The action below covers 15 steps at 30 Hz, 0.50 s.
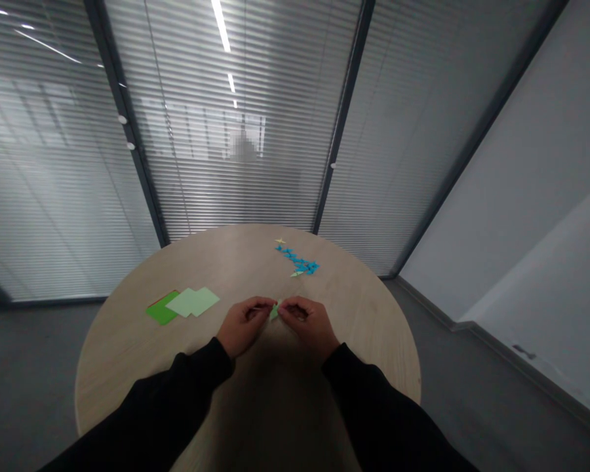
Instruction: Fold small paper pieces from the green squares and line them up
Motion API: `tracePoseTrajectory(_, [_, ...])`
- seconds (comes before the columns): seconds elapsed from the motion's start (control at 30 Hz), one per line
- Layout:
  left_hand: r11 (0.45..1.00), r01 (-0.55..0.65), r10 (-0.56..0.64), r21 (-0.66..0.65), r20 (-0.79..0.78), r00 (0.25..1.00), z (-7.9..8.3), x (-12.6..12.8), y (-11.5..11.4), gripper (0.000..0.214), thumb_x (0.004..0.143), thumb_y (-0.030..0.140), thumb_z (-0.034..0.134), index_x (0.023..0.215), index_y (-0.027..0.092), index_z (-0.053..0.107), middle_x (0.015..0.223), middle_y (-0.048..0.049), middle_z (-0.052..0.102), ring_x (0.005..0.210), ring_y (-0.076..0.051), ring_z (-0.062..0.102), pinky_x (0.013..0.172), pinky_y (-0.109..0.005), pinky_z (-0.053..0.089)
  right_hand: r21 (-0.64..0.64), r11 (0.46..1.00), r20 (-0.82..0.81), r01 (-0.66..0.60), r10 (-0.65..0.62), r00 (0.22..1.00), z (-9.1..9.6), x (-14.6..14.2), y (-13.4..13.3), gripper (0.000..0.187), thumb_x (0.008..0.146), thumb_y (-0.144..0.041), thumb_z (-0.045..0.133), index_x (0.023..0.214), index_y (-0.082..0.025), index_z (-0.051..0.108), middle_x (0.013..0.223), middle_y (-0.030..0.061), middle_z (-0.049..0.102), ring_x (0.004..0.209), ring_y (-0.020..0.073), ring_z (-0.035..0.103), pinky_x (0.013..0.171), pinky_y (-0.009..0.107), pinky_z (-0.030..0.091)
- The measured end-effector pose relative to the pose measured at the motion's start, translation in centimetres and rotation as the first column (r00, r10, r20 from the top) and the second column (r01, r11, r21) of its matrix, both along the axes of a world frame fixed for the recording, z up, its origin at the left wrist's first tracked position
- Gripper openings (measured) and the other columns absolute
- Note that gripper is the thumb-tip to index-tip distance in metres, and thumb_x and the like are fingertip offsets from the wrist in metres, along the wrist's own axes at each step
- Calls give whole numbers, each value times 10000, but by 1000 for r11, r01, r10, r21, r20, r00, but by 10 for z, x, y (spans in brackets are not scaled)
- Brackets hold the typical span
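pinching a small folded green paper (274, 312) between my left hand (244, 326) and right hand (307, 324); slackened fingertips could let it spring open or drop.

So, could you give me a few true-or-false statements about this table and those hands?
The left hand and right hand hold a small folded green paper: true.
The table is square: false, it is round.
The blue folded paper pieces sit in a box: false, they lie loose on the tabletop.
Pale green paper overlaps a darker green sheet: true.
The sleeves are white: false, they are black.
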<state>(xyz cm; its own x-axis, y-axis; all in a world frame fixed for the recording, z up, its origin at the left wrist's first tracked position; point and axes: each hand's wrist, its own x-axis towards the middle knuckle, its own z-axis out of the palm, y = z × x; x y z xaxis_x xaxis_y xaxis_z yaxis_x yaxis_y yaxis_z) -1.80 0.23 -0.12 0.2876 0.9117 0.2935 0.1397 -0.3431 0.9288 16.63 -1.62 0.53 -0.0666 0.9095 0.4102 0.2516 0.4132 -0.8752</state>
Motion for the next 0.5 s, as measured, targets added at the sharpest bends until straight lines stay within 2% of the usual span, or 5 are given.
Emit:
tracePoseTrajectory(0.13, [997,21,-20,-81,10,1000,3,1,-1,329,838,453,646,956,155,722,870,-71,747,766,-196,660,732,-323,500,-19,1000,-1,11,-11,1000,1,0,-1,194,796,-370,710,819,-178,711,787,46,740,713,176,689,670,285,547])
tracePoseTrajectory(0.37, [997,18,-13,-72,61,998,1,2,0,300,839,457,663,891,165,708,802,-39,707,708,-162,608,680,-287,463,-40,999,21,0,1,1000,1,0,-1,189,802,-364,697,823,-177,708,775,38,731,690,163,668,665,280,527])
tracePoseTrajectory(0.5, [992,34,-17,-122,133,991,-2,3,1,335,847,451,655,1018,166,696,883,-66,722,746,-169,629,709,-300,488,-55,998,9,4,-4,1000,-1,0,0,199,797,-372,702,834,-177,706,774,39,724,690,164,657,655,277,515])
